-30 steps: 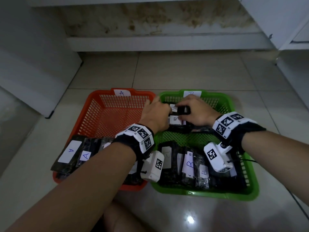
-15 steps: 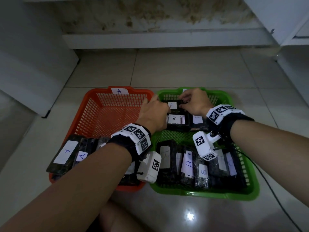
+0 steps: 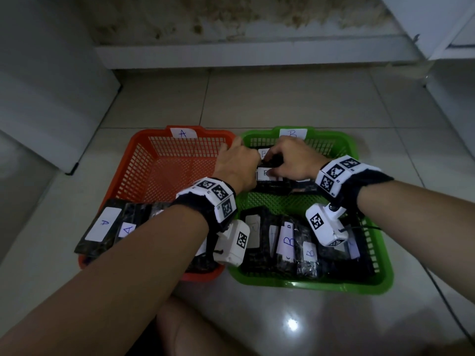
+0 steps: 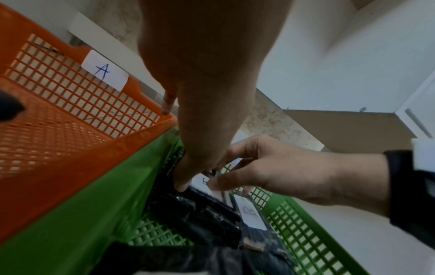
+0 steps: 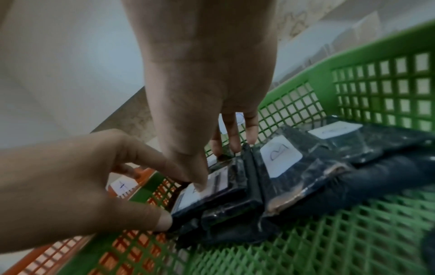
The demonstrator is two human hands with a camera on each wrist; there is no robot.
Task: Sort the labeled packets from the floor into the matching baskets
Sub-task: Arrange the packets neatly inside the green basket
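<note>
While both hands work at the far end of the green basket, the nearer ground is settled: rows of B packets stand along that basket's near wall, and A packets lean at the near edge of the orange basket. Farther in, the left hand pinches the left edge of the top B-labeled packet between thumb and curled fingers, and the right hand grips it too, thumb on its label and fingers curled over its far edge. The packet lies on a small stack against the far wall. To finish well, I would press it flat and square with its neighbours, label up, then let go with both hands together. Compared with a second ago, both hands sit closer to the far wall, and the packet has gone down onto the stack.
</note>
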